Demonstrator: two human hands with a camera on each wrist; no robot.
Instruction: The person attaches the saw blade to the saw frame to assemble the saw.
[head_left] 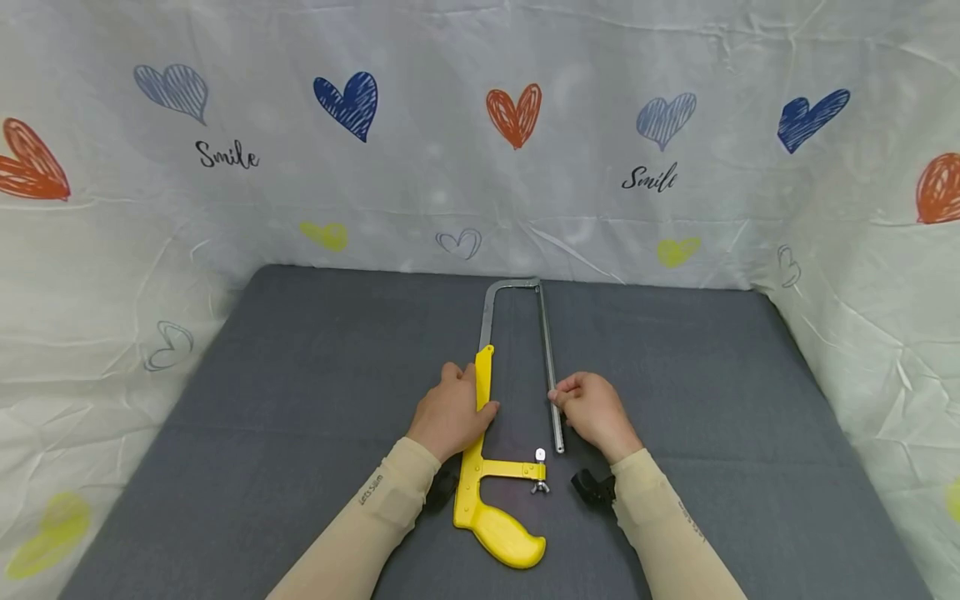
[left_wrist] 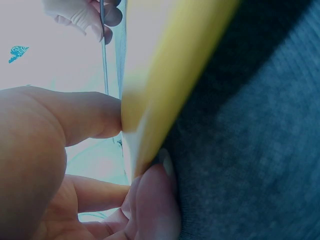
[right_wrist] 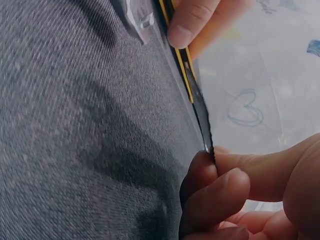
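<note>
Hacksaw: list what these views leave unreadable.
- Blade teeth: too small in the head view, blurred in the right wrist view.
- Yellow frame: a blur filling the left wrist view.
- Left hand hides part of the frame in the head view.
- Right hand fingertips cover their pinch on the blade.

Grey mat (head_left: pixel 300 400); white heart-printed cloth (head_left: pixel 450 167) behind and beside it

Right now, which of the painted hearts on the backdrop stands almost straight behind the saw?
The orange heart at the top middle of the cloth backdrop. It sits just above the far end of the hacksaw; the blue hearts flank it on either side.
</note>
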